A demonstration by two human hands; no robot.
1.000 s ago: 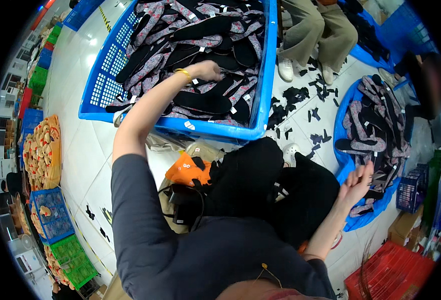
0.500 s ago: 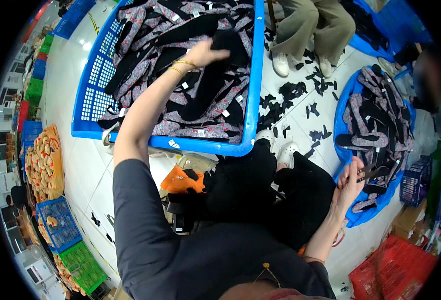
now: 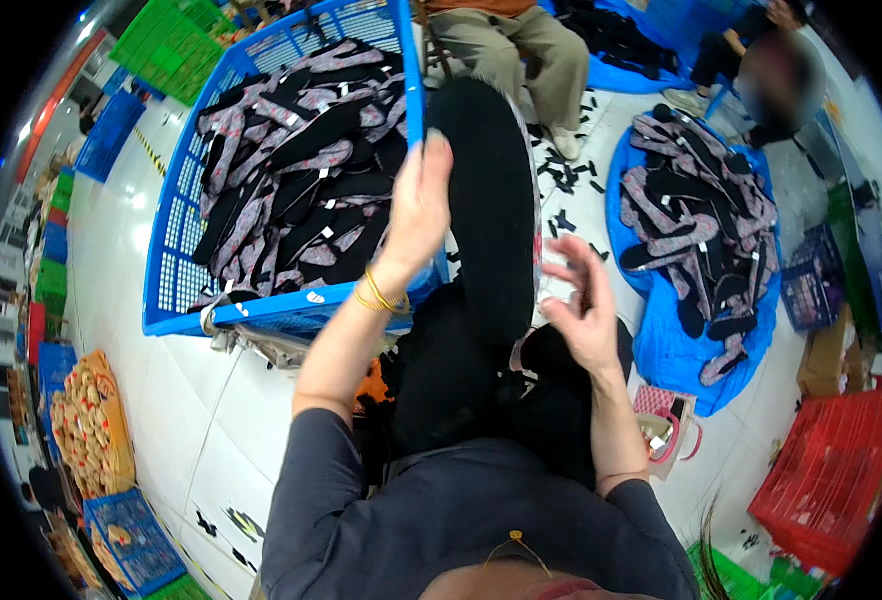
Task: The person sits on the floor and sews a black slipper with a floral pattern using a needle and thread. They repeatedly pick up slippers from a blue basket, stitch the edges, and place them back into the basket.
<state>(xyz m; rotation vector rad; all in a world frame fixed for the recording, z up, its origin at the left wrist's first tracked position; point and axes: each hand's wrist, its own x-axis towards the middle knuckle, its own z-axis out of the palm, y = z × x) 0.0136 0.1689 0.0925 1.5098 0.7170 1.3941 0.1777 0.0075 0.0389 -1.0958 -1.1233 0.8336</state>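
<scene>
My left hand point(image 3: 421, 205) grips the left edge of a long black plush piece point(image 3: 486, 200) with rounded ends, its thumb lying on top. The piece stands lengthwise above my lap, and a strip of patterned cloth shows along its right edge. Just right of it, my right hand point(image 3: 589, 305) is half curled, with its fingers bent and a dark gap between them. What it holds there is too blurred to make out. Beyond my left arm, a blue plastic crate point(image 3: 291, 308) holds many black pieces with grey-pink patterned cloth point(image 3: 311, 150).
More such pieces point(image 3: 706, 225) lie on a blue sheet point(image 3: 671, 365) at the right. Black scraps point(image 3: 566, 178) litter the floor before a seated person point(image 3: 506, 50). A red crate point(image 3: 831, 480) stands lower right, and a pink-handled box point(image 3: 666, 430) sits near my right elbow.
My left hand has come out of the crate toward my lap with a black plush piece. My right hand, which held dark snips by the blue sheet, has moved left beside that piece.
</scene>
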